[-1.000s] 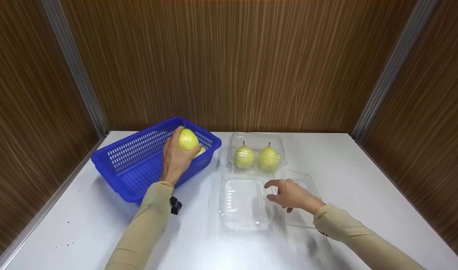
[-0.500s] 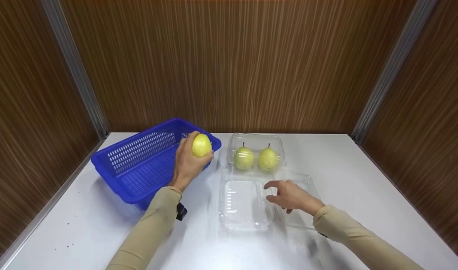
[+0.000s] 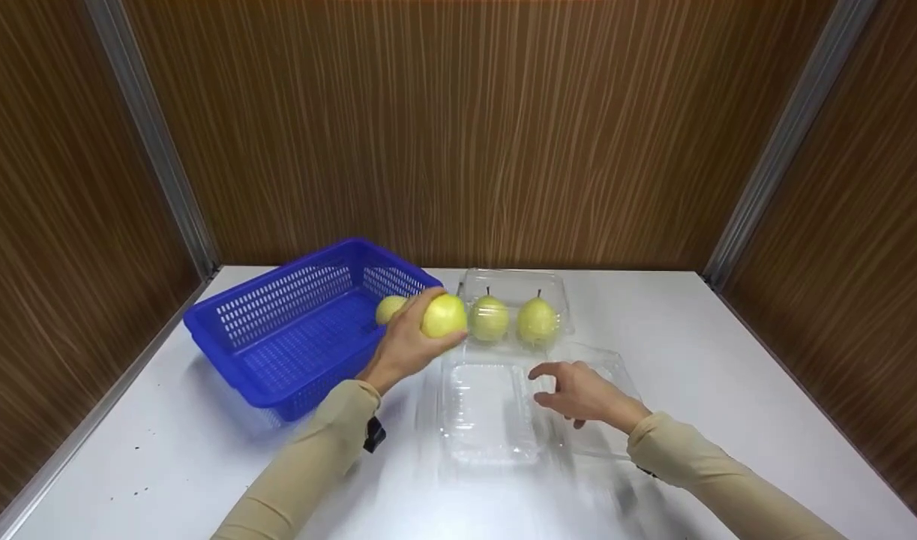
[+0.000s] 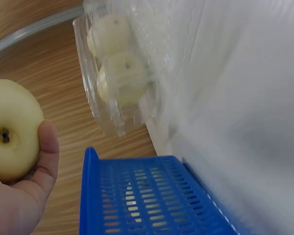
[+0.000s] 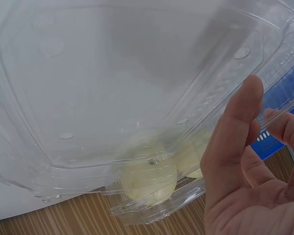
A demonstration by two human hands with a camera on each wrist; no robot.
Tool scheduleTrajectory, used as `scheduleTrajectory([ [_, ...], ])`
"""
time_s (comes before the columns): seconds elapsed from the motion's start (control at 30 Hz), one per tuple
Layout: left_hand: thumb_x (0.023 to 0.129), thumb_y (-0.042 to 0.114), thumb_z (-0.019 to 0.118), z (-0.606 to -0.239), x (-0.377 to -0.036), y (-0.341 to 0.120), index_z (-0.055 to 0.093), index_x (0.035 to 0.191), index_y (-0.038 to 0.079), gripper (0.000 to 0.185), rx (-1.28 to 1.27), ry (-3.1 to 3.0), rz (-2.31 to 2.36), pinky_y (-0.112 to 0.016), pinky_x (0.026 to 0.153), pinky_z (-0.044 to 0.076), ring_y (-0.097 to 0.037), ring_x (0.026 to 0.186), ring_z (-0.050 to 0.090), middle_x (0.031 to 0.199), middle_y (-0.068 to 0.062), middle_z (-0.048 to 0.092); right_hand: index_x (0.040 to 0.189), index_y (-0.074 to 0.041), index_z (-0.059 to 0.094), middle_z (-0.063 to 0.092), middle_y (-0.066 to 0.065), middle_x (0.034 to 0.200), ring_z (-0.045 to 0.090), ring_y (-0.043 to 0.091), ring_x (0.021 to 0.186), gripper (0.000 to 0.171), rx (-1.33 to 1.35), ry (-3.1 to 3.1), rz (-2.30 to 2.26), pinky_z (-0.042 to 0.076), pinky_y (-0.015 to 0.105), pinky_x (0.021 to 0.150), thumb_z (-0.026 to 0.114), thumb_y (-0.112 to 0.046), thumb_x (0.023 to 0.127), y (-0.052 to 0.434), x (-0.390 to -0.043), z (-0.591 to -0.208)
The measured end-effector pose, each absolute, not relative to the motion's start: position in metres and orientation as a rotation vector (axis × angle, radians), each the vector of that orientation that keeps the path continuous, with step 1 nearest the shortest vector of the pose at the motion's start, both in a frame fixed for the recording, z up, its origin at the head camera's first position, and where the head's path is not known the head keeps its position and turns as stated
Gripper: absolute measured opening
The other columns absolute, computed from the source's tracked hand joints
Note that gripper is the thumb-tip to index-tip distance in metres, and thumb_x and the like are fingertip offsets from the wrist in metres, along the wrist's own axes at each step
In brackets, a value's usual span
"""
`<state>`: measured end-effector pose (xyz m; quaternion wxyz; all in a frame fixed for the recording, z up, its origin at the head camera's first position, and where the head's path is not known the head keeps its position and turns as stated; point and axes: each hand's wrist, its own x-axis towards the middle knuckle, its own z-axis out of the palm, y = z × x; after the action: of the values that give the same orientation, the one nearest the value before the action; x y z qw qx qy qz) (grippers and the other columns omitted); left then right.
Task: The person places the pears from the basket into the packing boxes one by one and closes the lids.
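Note:
A yellow-green pear (image 3: 444,316) is gripped by my left hand (image 3: 407,343), lifted just right of the blue basket (image 3: 203,311). The left wrist view shows that pear's (image 4: 14,125) dimpled end, with the thumb along its side. Two pears, one of them this pear (image 3: 537,320), stand in a closed clear plastic box (image 3: 512,279) at the back. In front of it an opened clear plastic clamshell (image 3: 492,409) lies on the table. My right hand (image 3: 582,391) hovers at the clamshell's right part, fingers loosely bent and holding nothing; whether it touches the plastic I cannot tell.
Another pear (image 3: 390,308) lies inside the basket near its right end. Wood-grain panels (image 3: 458,135) enclose the white table (image 3: 698,360) at the back and both sides. Small dark specks (image 3: 137,448) dot the table's left part.
My left hand has carried the pear rightward, out over the basket's rim and slightly nearer to me. A pear in the basket shows more fully now. The right hand has stayed in place.

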<state>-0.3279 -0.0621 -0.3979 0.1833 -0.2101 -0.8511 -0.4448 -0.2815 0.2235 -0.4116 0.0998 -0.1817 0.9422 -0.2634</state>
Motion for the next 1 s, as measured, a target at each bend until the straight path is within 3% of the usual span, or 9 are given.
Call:
scheduleTrajectory([
  [0.13, 0.075, 0.034, 0.081, -0.402, -0.323, -0.052, 0.058, 0.128, 0.013, 0.061, -0.768, -2.455, -1.25, -0.033, 0.073, 0.053, -0.018, 0.095, 0.06, 0.115, -0.006, 0.064, 0.129, -0.007, 0.06, 0.051, -0.001, 0.054, 0.055, 0.015, 0.04, 0.04, -0.523, 2.793, -0.76, 0.052, 0.032, 0.042, 0.064, -0.018, 0.091, 0.224, -0.281, -0.412],
  [0.27, 0.075, 0.037, 0.08, -0.405, -0.315, -0.043, 0.056, 0.132, 0.013, 0.066, -0.91, -2.543, -1.194, -0.034, 0.077, 0.053, -0.019, 0.098, 0.06, 0.12, -0.007, 0.061, 0.129, -0.008, 0.06, 0.051, 0.0, 0.053, 0.055, 0.016, 0.039, 0.04, -0.516, 2.801, -0.762, 0.051, 0.033, 0.042, 0.064, -0.019, 0.091, 0.224, -0.282, -0.411],
  [0.43, 0.075, 0.04, 0.08, -0.409, -0.306, -0.036, 0.056, 0.135, 0.022, 0.067, -1.051, -2.693, -1.06, -0.032, 0.079, 0.053, -0.02, 0.104, 0.058, 0.126, -0.006, 0.056, 0.128, -0.007, 0.061, 0.051, 0.0, 0.054, 0.053, 0.014, 0.041, 0.039, -0.522, 2.801, -0.775, 0.051, 0.033, 0.041, 0.065, -0.019, 0.09, 0.224, -0.282, -0.412],
  [0.6, 0.073, 0.04, 0.079, -0.412, -0.302, -0.031, 0.058, 0.132, 0.027, 0.064, -1.198, -2.742, -0.949, -0.026, 0.077, 0.051, -0.016, 0.103, 0.058, 0.123, -0.001, 0.06, 0.128, -0.007, 0.06, 0.052, 0.001, 0.054, 0.054, 0.015, 0.041, 0.039, -0.505, 2.792, -0.798, 0.052, 0.034, 0.042, 0.065, -0.018, 0.091, 0.225, -0.281, -0.413],
  [1.0, 0.076, 0.046, 0.075, -0.422, -0.292, -0.031, 0.057, 0.135, 0.033, 0.063, -1.299, -2.838, -0.836, -0.025, 0.081, 0.049, -0.011, 0.098, 0.055, 0.114, 0.004, 0.059, 0.127, -0.005, 0.06, 0.054, 0.001, 0.055, 0.055, 0.014, 0.041, 0.038, -0.541, 2.789, -0.814, 0.052, 0.033, 0.043, 0.063, -0.017, 0.092, 0.226, -0.281, -0.414],
])
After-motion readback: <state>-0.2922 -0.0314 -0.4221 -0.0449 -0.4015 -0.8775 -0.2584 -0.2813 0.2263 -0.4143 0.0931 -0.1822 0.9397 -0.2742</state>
